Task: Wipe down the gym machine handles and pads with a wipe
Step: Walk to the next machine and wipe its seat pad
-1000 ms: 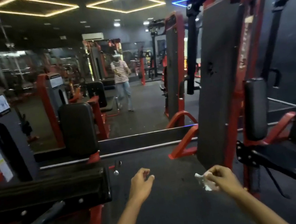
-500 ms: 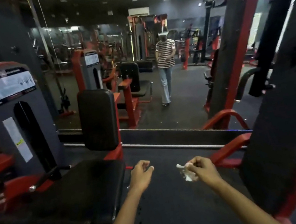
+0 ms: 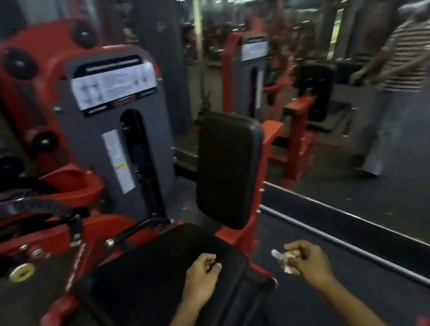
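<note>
big wall mirror (image 3: 379, 179) runs along the right side, blurred, reflecting a person in a striped shirt and more red machines. red and grey gym machine (image 3: 109, 140) fills the left and centre; grey weight stack cover (image 3: 118, 127) has a white instruction label near its top edge and a dark slot down the middle. black upright back pad (image 3: 229, 169) stands on a red bracket, just right of the cover. black seat pad (image 3: 156, 279) lies flat below the back pad, its near right corner under the left hand. black handle bar (image 3: 139, 228) sticks out beside the seat's far edge. dark rubber floor (image 3: 328, 300) between seat and mirror. left hand (image 3: 202, 279) hangs over the seat's right edge, fingers loosely curled, holding nothing, can't tell if touching the pad. right hand (image 3: 310, 263) over the floor just right of the seat, fingers curled in, pinching a crumpled white wipe (image 3: 284, 260) that pokes out on the thumb side, clear of any pad
</note>
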The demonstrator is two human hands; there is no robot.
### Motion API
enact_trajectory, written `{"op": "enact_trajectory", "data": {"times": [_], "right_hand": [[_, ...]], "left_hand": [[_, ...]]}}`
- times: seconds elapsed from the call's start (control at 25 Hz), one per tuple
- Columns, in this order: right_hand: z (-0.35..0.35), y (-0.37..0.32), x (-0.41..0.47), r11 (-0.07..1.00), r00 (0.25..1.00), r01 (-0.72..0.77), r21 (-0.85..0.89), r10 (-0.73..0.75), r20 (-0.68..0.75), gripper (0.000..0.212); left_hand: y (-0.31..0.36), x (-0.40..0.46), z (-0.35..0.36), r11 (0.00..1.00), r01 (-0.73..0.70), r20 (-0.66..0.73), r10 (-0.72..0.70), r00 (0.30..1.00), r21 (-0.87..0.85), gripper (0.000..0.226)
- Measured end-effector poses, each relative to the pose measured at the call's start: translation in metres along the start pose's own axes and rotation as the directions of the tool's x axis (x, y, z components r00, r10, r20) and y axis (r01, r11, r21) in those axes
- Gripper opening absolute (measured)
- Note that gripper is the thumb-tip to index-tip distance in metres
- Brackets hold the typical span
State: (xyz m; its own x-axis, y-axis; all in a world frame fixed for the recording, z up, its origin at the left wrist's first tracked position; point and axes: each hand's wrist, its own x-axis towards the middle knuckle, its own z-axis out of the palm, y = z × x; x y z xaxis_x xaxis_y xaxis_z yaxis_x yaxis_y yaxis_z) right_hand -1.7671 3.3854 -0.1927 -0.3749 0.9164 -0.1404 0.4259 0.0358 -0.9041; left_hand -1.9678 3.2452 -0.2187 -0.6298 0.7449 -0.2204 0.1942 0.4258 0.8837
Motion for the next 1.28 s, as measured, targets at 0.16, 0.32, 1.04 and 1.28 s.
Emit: {"op": "enact_trajectory", "data": {"times": [0.16, 0.32, 1.04, 1.28], "right_hand": [[0.079, 0.012, 0.077, 0.994, 0.963, 0.007, -0.108, 0.022, 0.267, 0.019], [0.168, 0.006, 0.149, 0.966, 0.841, 0.094, -0.242, 0.053, 0.539, 0.027], [0.599, 0.002, 0.310, 0.719, 0.461, 0.684, 0.124, -0.557, 0.691, 0.031], [0.638, 0.009, 0.306, 0.361, 0.140, 0.914, 0.187, -0.712, 0.688, 0.030]], "left_hand": [[-0.061, 0.027, -0.041, 0.972, 0.234, -0.245, -0.233, 0.941, -0.026, 0.027], [-0.109, 0.066, -0.074, 0.939, 0.342, -0.389, -0.320, 0.864, -0.013, 0.030], [-0.325, 0.323, -0.174, 0.638, 0.410, -0.514, -0.026, 0.857, 0.652, 0.065], [-0.324, 0.328, -0.174, 0.604, 0.451, -0.502, -0.096, 0.860, 0.657, 0.068]]}}
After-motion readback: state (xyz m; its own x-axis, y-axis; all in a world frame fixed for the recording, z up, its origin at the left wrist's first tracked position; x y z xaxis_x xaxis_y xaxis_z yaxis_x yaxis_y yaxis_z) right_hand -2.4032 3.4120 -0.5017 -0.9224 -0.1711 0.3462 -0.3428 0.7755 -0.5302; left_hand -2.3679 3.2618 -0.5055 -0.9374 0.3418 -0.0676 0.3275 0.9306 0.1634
